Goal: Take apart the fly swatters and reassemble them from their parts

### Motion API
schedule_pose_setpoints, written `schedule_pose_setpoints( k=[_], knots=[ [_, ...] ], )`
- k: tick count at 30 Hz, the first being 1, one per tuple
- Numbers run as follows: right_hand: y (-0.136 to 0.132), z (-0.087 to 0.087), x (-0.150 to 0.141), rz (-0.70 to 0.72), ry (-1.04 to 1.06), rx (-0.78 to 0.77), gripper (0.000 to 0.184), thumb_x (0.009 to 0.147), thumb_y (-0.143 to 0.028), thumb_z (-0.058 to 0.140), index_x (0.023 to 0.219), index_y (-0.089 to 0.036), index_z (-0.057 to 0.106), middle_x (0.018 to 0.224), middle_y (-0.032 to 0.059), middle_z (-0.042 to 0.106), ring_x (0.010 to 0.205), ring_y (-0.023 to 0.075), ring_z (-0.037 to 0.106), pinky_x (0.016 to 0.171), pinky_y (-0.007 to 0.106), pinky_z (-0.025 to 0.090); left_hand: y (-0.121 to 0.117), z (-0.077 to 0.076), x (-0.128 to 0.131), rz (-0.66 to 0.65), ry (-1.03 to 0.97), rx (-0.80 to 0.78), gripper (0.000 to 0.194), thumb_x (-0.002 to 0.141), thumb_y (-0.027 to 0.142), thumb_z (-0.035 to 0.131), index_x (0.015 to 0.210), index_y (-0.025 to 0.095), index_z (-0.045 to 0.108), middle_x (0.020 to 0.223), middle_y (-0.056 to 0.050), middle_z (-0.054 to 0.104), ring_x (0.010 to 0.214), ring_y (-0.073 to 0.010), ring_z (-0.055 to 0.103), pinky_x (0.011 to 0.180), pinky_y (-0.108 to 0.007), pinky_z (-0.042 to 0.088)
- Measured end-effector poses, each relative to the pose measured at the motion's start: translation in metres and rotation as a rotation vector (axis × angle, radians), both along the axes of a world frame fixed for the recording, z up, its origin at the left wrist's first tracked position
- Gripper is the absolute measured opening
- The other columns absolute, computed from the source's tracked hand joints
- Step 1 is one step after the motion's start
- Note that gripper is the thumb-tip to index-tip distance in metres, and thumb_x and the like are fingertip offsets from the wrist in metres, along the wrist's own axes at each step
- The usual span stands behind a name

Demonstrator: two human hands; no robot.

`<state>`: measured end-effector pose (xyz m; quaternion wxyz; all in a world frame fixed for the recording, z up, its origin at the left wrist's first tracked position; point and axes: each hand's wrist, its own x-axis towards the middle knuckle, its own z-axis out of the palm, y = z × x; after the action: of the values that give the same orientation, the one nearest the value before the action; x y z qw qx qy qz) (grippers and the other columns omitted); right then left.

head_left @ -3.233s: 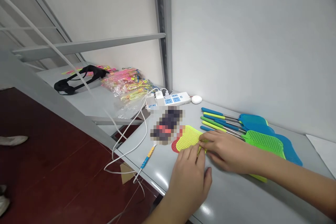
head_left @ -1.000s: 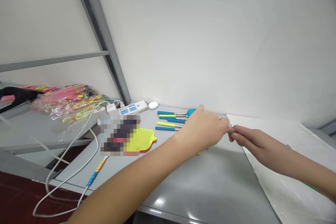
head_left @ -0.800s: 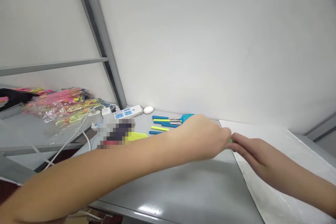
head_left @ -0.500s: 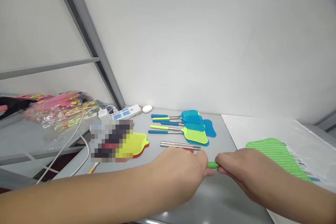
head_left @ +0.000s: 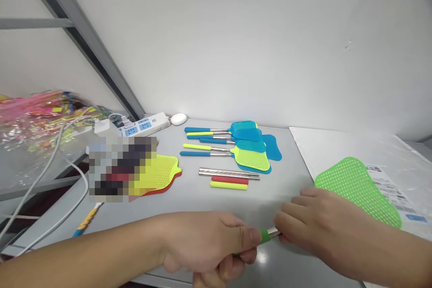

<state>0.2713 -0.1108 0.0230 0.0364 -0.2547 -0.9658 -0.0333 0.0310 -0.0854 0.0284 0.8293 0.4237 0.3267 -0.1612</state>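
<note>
My left hand [head_left: 212,243] is closed around the green handle [head_left: 265,236] of a fly swatter, low in the head view. A short piece of its metal rod [head_left: 274,232] shows between my hands. My right hand [head_left: 308,218] grips that rod, its fingers wrapped round it. Beyond the right wrist spreads the green perforated swatter head [head_left: 354,189]; where it joins the rod is hidden. Ahead of my hands lie metal rods [head_left: 226,173], a red handle [head_left: 230,180] and a yellow handle [head_left: 229,186].
Several blue and yellow fly swatters [head_left: 251,157] lie farther back. Yellow and red swatter heads [head_left: 167,171] are stacked at left, beside a blurred patch. A power strip [head_left: 148,124] with cables and a white mouse [head_left: 178,119] sit behind. A white plastic bag [head_left: 310,144] lies at right.
My left hand has turned and lowered, and metal rod now shows beside the green handle. My right hand has shifted slightly. The view has tilted, revealing the loose red and yellow handles.
</note>
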Motion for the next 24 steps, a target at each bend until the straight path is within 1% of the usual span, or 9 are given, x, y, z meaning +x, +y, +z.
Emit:
schedule_pose_setpoints(
  k=[5,7,9,11,14,16,18,20,24],
  knots=[
    [0.012,-0.005,0.012,0.049,-0.006,0.22,0.019,0.098,-0.026,0.043,0.081,-0.022,0.05,0.062,-0.0028,0.053,0.052,0.0152,0.041,0.054,0.034,0.02,0.009,-0.012,-0.009,0.027,-0.072,-0.179,0.042,0.091,0.064,0.045,0.079,0.024,0.036,0.054,0.01,0.021,0.038,-0.006,0.009,0.035,-0.017,0.011],
    [0.023,-0.004,0.045,0.025,-0.011,0.28,0.018,0.098,-0.024,0.041,0.085,-0.023,0.053,0.062,-0.0018,0.054,0.053,0.016,0.043,0.055,0.034,0.023,0.013,-0.014,-0.024,0.015,-0.052,-0.186,0.045,0.09,0.067,0.04,0.079,0.024,0.034,0.054,0.01,0.02,0.038,-0.0064,0.007,0.035,-0.018,0.009],
    [0.035,0.0,0.093,-0.147,0.057,0.38,0.027,0.098,-0.019,0.033,0.084,-0.026,0.054,0.064,-0.0003,0.059,0.056,0.0174,0.048,0.056,0.034,0.028,0.015,-0.013,-0.04,0.002,-0.011,-0.091,0.049,0.089,0.072,0.034,0.078,0.024,0.032,0.054,0.01,0.02,0.038,-0.0068,0.008,0.035,-0.019,0.01],
    [0.042,0.005,0.14,-0.382,0.093,0.491,0.03,0.099,-0.029,0.032,0.077,-0.029,0.052,0.053,0.001,0.05,0.047,0.0198,0.04,0.05,0.034,0.021,0.014,-0.013,-0.051,0.0,0.037,0.25,0.05,0.091,0.071,0.03,0.077,0.023,0.034,0.057,0.008,0.029,0.041,-0.0081,0.02,0.039,-0.02,0.02],
    [0.044,0.006,0.169,-0.679,0.11,0.526,0.037,0.099,-0.042,0.024,0.07,-0.03,0.046,0.051,0.0036,0.047,0.046,0.0226,0.038,0.048,0.033,0.016,0.008,-0.017,-0.044,-0.092,0.133,1.115,0.039,0.098,0.052,0.032,0.082,0.021,0.049,0.075,0.0,0.051,0.062,-0.0132,0.047,0.056,-0.025,0.035],
    [0.043,0.001,0.156,-0.66,0.071,0.483,0.039,0.1,-0.042,0.023,0.071,-0.029,0.046,0.055,0.0038,0.052,0.049,0.022,0.042,0.049,0.034,0.022,0.006,-0.025,-0.029,-0.251,0.147,1.583,0.03,0.1,0.038,0.036,0.084,0.02,0.055,0.085,-0.003,0.058,0.075,-0.0169,0.053,0.066,-0.029,0.037],
    [0.046,-0.01,0.129,-0.514,0.025,0.444,0.032,0.101,-0.034,0.03,0.079,-0.026,0.052,0.059,0.0034,0.056,0.054,0.0198,0.048,0.055,0.035,0.03,0.009,-0.037,-0.015,-0.384,0.154,1.94,0.024,0.098,0.03,0.042,0.086,0.018,0.058,0.083,-0.005,0.058,0.078,-0.0192,0.054,0.07,-0.032,0.037],
    [0.054,-0.024,0.103,-0.416,-0.04,0.407,0.026,0.101,-0.029,0.036,0.086,-0.023,0.057,0.065,0.0032,0.06,0.059,0.0173,0.052,0.059,0.034,0.032,0.015,-0.049,-0.008,-0.462,0.164,2.127,0.021,0.097,0.026,0.044,0.086,0.017,0.059,0.081,-0.005,0.059,0.079,-0.0205,0.054,0.071,-0.034,0.036],
    [0.074,-0.05,0.084,-0.492,0.016,0.454,0.026,0.102,-0.03,0.037,0.094,-0.02,0.06,0.07,0.0031,0.062,0.064,0.0164,0.055,0.061,0.032,0.033,0.024,-0.059,-0.01,-0.474,0.199,2.209,0.017,0.097,0.026,0.046,0.09,0.018,0.06,0.082,-0.005,0.059,0.077,-0.0199,0.055,0.07,-0.034,0.034]
  ],
)
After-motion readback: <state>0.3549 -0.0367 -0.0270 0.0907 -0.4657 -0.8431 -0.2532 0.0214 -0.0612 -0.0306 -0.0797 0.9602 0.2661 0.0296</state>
